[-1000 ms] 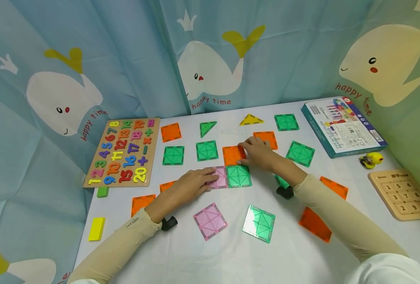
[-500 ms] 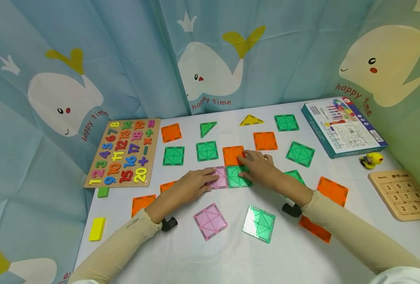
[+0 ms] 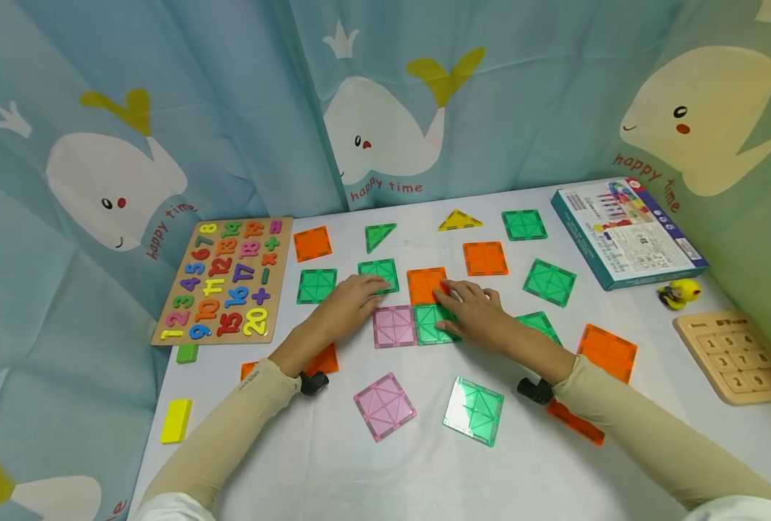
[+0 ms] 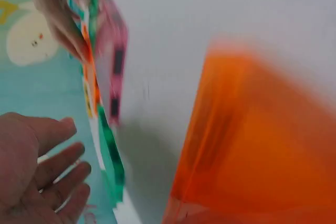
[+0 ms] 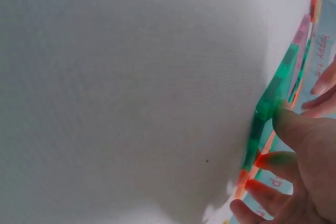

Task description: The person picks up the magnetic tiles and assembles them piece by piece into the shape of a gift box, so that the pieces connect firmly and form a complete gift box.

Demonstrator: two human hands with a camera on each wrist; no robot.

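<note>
My left hand (image 3: 349, 300) is over the far middle of the table, fingers extended across a green square magnetic tile (image 3: 385, 267). In the left wrist view that hand (image 4: 50, 169) shows spread fingers holding nothing. My right hand (image 3: 483, 312) rests on two joined tiles: fingertips at an orange square tile (image 3: 423, 284), thumb on the green square tile (image 3: 427, 324) nearer me. A pink square tile (image 3: 394, 326) borders that green one on its left. In the right wrist view the thumb presses the green tile (image 5: 281, 85), with the fingers along the edge.
Loose tiles surround the joined ones, including a pink square (image 3: 385, 407), a green square (image 3: 474, 411) and a yellow triangle (image 3: 460, 220). A number board (image 3: 224, 282) stands at left. A box (image 3: 629, 233), a yellow figurine (image 3: 680, 293) and a wooden number puzzle (image 3: 737, 356) lie at right.
My left hand has left the pink tile and moved away from me to the loose green square. My right hand came slightly nearer, its thumb now on the joined green tile.
</note>
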